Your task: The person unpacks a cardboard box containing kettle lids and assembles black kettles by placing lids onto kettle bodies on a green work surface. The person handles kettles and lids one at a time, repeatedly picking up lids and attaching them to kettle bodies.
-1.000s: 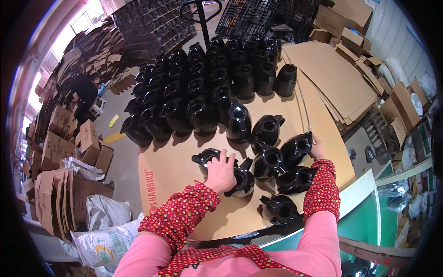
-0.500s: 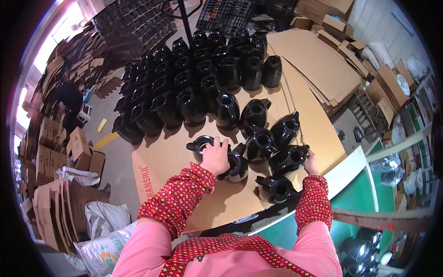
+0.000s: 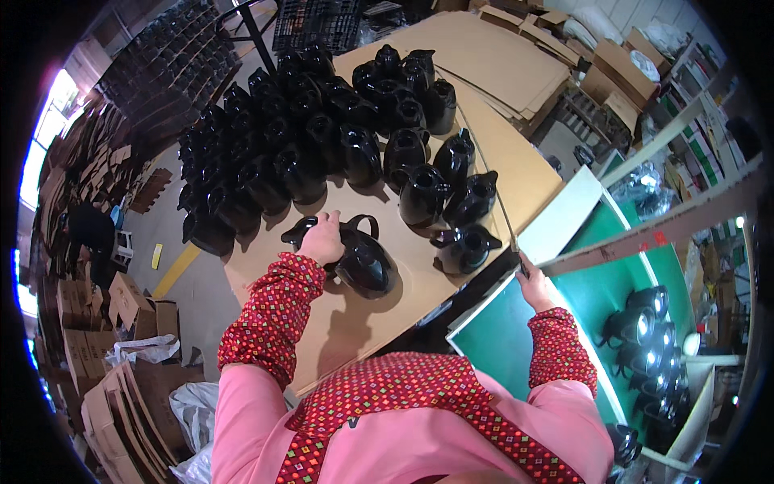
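Glossy black jugs with spouts and loop handles stand on a cardboard-topped table. My left hand (image 3: 322,239) is closed at the near edge of the group, with its fingers bent over the top of a jug (image 3: 300,232); its palm hides most of that jug. Touching or very close to this hand is a second jug (image 3: 364,268), tilted, with its handle loop towards the far side. Further right stands another jug (image 3: 464,248). My right hand (image 3: 534,284) is closed at the table's near right corner, around a dark narrow part that I cannot make out.
Rows of black jugs (image 3: 266,181) cover the far left of the cardboard top (image 3: 419,310). To the right runs a green surface (image 3: 500,343) bearing more jugs (image 3: 649,351). A rail (image 3: 613,252) crosses it. Cartons (image 3: 133,306) stand left; a person (image 3: 90,234) is beyond.
The whole view has shifted, with the table further up and left. My right hand has moved from beside a jug to the table corner. The jug by my left hand now leans.
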{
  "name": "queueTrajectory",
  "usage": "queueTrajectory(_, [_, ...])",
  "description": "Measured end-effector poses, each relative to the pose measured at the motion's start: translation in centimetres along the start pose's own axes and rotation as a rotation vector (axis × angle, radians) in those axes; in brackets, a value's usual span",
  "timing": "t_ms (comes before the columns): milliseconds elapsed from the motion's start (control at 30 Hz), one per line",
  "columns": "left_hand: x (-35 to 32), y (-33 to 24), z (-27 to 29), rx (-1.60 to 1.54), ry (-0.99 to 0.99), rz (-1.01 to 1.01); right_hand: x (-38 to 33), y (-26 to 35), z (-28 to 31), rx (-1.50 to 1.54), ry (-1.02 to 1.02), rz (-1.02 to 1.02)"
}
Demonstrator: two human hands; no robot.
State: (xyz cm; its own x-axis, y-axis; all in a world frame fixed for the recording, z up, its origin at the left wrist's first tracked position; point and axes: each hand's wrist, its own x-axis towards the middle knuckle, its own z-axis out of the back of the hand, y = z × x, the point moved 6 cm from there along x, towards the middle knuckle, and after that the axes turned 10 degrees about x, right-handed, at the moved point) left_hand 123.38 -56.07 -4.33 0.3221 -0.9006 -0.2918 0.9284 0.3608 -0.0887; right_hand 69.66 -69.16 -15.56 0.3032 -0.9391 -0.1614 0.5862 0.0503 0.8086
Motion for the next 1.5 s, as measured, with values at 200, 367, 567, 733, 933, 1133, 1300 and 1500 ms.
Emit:
queueTrajectory(200, [-1.5, 0.5, -0.1, 0.002, -0.024, -0.066, -11.0, -0.3, 3.2, -0.068, -0.029, -0.014])
queueTrajectory(367, [-1.8, 0.8, -1.8, 0.013, -0.004, -0.115, -19.8, 1.4, 4.2, 0.003, 0.013, -0.252])
queueTrajectory(567, [-2.3, -0.7, -2.2, 0.015, 0.021, -0.154, -28.5, 0.7, 3.9, 0.208, 0.002, -0.313])
queueTrajectory(733, [-2.6, -0.5, -2.9, 0.068, 0.023, -0.164, -32.7, 1.2, 4.1, 0.484, -0.047, -0.499])
queueTrajectory(933, [-3.2, -0.7, -3.9, 0.046, 0.051, -0.127, -22.7, 0.1, -0.1, 0.489, -0.010, -0.375])
queueTrajectory(1133, [-4.4, -3.3, -2.6, 0.007, 0.084, -0.054, -4.2, -5.5, -3.1, 0.232, -0.010, -0.274])
queueTrajectory(1300, [-3.8, -6.5, -1.2, -0.002, 0.105, -0.059, 5.4, -2.8, -3.5, -0.192, -0.139, -0.019])
queueTrajectory(1500, [-2.5, -7.7, -0.1, 0.084, 0.098, -0.099, 4.0, 21.2, -0.7, -0.249, 0.113, 0.622])
